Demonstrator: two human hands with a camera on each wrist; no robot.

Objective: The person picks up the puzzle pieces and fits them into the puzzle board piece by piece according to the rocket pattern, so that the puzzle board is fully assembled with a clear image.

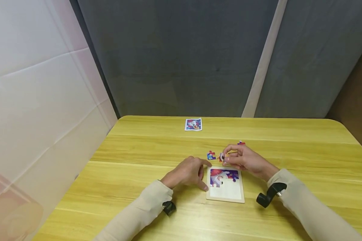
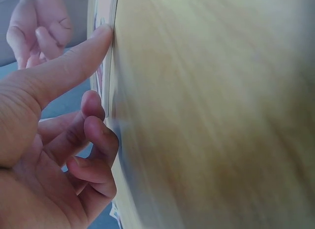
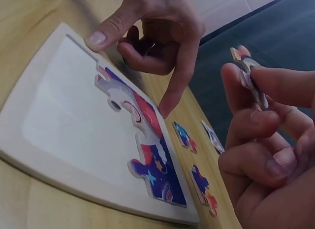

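The left hand (image 1: 187, 173) rests on the tabletop (image 1: 138, 174) against the left edge of the puzzle tray (image 1: 226, 195), forefinger and thumb stretched to its frame, other fingers loosely curled, holding nothing. The tray's far strip is filled with joined pieces (image 1: 224, 176). Just beyond the tray lies a loose piece (image 1: 211, 155). The right hand (image 1: 242, 159) hovers over the tray's far edge, pinching a puzzle piece (image 3: 248, 74). Probably another piece (image 1: 241, 143) lies behind that hand. A reference card (image 1: 193, 124) sits well beyond the tray.
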